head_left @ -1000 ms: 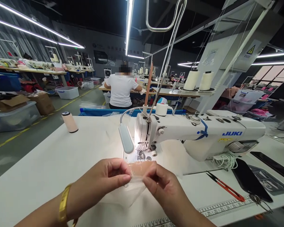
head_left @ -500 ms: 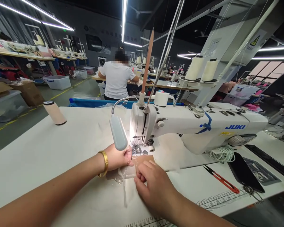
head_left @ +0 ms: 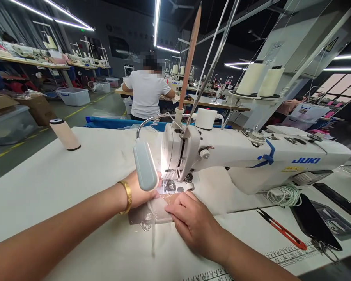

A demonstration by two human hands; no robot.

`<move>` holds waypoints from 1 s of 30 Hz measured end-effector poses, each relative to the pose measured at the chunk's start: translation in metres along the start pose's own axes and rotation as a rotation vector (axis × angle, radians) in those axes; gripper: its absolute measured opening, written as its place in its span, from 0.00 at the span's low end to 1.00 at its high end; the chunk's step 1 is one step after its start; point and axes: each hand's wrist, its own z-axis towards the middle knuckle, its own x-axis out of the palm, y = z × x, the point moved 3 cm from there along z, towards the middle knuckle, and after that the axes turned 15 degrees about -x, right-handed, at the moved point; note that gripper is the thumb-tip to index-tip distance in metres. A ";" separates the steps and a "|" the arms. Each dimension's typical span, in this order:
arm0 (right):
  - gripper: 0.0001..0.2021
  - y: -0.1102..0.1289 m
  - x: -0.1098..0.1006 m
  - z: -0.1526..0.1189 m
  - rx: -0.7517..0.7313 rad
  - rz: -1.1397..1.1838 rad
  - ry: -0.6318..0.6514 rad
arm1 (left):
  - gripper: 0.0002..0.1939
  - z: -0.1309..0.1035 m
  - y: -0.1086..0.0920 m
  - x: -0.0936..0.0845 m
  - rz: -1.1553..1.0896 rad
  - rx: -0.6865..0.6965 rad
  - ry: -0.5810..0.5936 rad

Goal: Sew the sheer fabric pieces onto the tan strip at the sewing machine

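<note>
A flat tan piece with a shiny, see-through layer over it (head_left: pixel 140 215) lies on the machine bed just before the sewing machine's needle area (head_left: pixel 170 186). My left hand (head_left: pixel 139 190), with a gold bangle at the wrist, has its fingers closed at the piece's far left edge; the grey lamp (head_left: pixel 145 166) hides part of them. My right hand (head_left: pixel 190 218) pinches the right side of the piece between thumb and curled fingers. A thin pale strip (head_left: pixel 153 238) hangs from the piece toward me. The white sewing machine (head_left: pixel 228 150) stands behind both hands.
To the right lie red thread snips (head_left: pixel 282 229), a black phone (head_left: pixel 314 220) and a coil of pale cord (head_left: pixel 284 195). A thread cone (head_left: pixel 65 134) stands at the table's left. A ruler scale (head_left: pixel 292 253) runs along the front edge. Ahead, a person in white (head_left: pixel 146 93) sits working.
The view has shifted slightly, so the machine sits further right. My right hand has turned and slid up along the tan piece, covering more of its right part. My left hand stays at the far edge.
</note>
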 end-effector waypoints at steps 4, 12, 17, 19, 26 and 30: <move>0.16 0.003 0.000 0.000 -0.010 -0.024 -0.020 | 0.10 -0.033 -0.008 -0.001 0.089 0.056 -0.110; 0.15 0.003 0.005 0.001 0.005 -0.087 0.021 | 0.12 -0.046 0.011 0.032 0.226 0.254 -0.193; 0.13 0.005 0.007 0.004 0.076 -0.100 0.068 | 0.23 -0.035 0.026 0.032 0.147 0.393 -0.301; 0.12 0.005 0.007 0.004 0.089 -0.102 0.085 | 0.25 -0.034 0.028 0.030 0.118 0.412 -0.301; 0.12 0.006 0.008 0.004 0.095 -0.118 0.099 | 0.23 -0.031 0.026 0.028 0.040 0.427 -0.266; 0.12 0.007 0.009 0.004 0.079 -0.134 0.087 | 0.20 -0.030 0.027 0.030 0.031 0.414 -0.232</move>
